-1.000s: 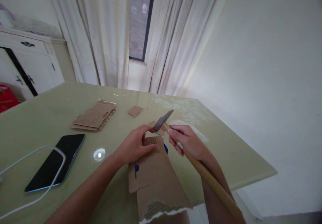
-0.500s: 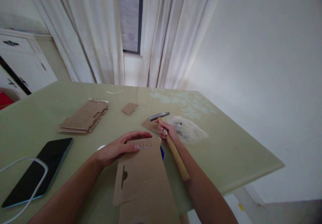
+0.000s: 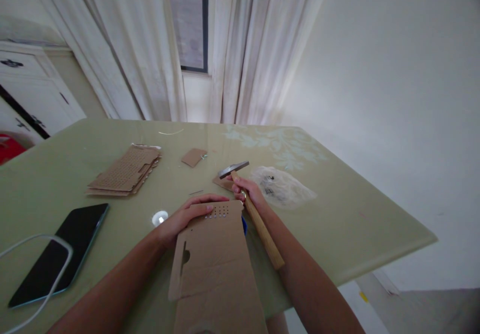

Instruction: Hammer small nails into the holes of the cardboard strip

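My left hand (image 3: 187, 216) lies flat on the far end of a long brown cardboard piece (image 3: 213, 264), its fingers beside a small grid of punched holes (image 3: 220, 211). My right hand (image 3: 245, 190) grips the wooden handle of a hammer (image 3: 253, 214) just below its metal head (image 3: 233, 169). The head hangs a little beyond the cardboard, above a small cardboard scrap (image 3: 222, 181). Something blue (image 3: 244, 225) peeks out from under the cardboard's right edge.
On the green table (image 3: 337, 224) lie a stack of perforated cardboard sheets (image 3: 125, 171), a small cardboard square (image 3: 193, 157), a thin nail (image 3: 195, 192), a clear plastic bag (image 3: 283, 188), a black phone (image 3: 60, 251) and a white cable (image 3: 33, 274). The table's edge runs close at the right.
The cardboard went from lifted to lying flat under my left hand. My right hand carried the hammer away from the holes, to the far right, handle pointing back toward me.
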Tool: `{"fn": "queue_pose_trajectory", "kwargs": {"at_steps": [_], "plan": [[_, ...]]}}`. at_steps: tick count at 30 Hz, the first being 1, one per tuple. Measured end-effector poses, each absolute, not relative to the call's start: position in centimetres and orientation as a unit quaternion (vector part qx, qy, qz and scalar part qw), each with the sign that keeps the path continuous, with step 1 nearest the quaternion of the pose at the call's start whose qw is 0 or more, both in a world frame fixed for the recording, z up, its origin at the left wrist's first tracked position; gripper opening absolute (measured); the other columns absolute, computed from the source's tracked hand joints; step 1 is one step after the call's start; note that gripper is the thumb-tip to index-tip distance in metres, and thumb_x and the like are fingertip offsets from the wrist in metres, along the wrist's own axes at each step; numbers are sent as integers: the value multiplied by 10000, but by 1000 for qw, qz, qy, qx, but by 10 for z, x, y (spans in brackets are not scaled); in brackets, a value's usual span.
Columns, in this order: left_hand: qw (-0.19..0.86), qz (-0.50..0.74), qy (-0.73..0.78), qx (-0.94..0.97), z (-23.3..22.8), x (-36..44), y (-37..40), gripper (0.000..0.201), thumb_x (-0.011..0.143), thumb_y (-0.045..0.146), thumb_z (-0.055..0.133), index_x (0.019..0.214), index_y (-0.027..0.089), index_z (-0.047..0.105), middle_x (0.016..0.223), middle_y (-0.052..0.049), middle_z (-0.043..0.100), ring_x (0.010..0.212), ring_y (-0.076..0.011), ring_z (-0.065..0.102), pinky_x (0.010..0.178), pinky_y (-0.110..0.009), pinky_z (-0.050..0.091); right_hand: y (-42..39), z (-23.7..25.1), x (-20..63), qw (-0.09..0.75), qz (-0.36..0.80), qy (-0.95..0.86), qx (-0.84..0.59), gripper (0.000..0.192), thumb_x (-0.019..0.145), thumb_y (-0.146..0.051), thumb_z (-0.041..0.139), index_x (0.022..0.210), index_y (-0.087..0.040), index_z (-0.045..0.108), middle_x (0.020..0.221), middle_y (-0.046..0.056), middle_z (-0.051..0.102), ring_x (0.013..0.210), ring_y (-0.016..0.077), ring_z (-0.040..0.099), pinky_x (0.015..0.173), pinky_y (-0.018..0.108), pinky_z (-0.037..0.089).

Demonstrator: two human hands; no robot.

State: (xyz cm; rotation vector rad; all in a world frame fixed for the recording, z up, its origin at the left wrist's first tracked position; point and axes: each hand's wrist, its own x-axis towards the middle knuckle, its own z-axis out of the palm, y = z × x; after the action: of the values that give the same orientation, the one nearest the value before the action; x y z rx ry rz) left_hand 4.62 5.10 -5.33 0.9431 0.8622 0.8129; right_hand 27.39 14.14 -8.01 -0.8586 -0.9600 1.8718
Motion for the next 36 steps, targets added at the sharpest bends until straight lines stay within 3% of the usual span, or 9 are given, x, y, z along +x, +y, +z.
{"fn": "queue_pose_trajectory", "kwargs": {"at_steps": [12, 17, 19, 22, 25, 28, 32, 36], "plan": [[712, 378, 420, 416, -60, 56, 48, 518, 795, 541, 875, 1191, 210, 830, 1066, -88, 841, 910, -249, 760, 782, -304, 552, 140, -76, 273, 419, 744, -379, -358, 465, 721, -436, 901, 1072, -162, 768, 625, -70, 537, 436, 65, 382, 439, 224, 228], [678, 399, 414, 459, -47, 53, 51, 593, 866, 681, 745, 1188, 192, 835, 1251, -142, 813, 1095, -318, 751, 895, -370, 577, 141, -78, 273, 415, 738, -388, -363, 431, 760, -439, 883, 1074, -162, 777, 638, -61, 541, 448, 68, 373, 459, 237, 221], [612, 443, 440, 486, -46, 45, 58, 639, 902, 737, 638, 1140, 177, 834, 1248, -158, 808, 1086, -317, 743, 883, -380, 585, 142, -79, 273, 414, 736, -391, -364, 418, 764, -436, 877, 1065, -163, 780, 635, -57, 544, 452, 72, 371, 465, 241, 223], [376, 443, 577, 574, -56, 28, 73, 619, 962, 705, 510, 1055, 175, 817, 1114, -143, 821, 915, -272, 725, 799, -370, 577, 144, -81, 272, 414, 734, -396, -365, 452, 728, -449, 890, 1064, -166, 785, 617, -56, 548, 451, 81, 370, 463, 245, 223], [201, 374, 642, 639, -71, 13, 85, 472, 948, 587, 559, 1024, 193, 808, 1064, -130, 795, 920, -285, 690, 906, -429, 547, 145, -82, 270, 417, 729, -402, -365, 487, 678, -479, 907, 1038, -171, 793, 591, -61, 546, 446, 83, 369, 460, 252, 215], [165, 351, 643, 660, -82, 9, 89, 331, 903, 482, 640, 975, 206, 807, 1058, -130, 751, 1026, -318, 662, 1003, -467, 498, 143, -81, 269, 420, 721, -411, -367, 485, 663, -498, 915, 1009, -178, 801, 575, -63, 545, 449, 83, 372, 467, 261, 210], [149, 328, 632, 686, -87, 10, 89, 218, 909, 386, 636, 854, 211, 753, 978, -119, 715, 1004, -317, 646, 980, -459, 493, 139, -80, 268, 427, 706, -428, -369, 486, 686, -516, 911, 1023, -182, 808, 580, -58, 554, 468, 95, 396, 485, 276, 224], [144, 337, 630, 685, -84, 11, 87, 174, 936, 329, 585, 861, 208, 686, 928, -125, 727, 955, -315, 640, 940, -461, 501, 138, -78, 267, 428, 695, -441, -374, 504, 694, -525, 904, 1032, -163, 811, 584, -49, 557, 483, 104, 400, 498, 287, 242]]}}
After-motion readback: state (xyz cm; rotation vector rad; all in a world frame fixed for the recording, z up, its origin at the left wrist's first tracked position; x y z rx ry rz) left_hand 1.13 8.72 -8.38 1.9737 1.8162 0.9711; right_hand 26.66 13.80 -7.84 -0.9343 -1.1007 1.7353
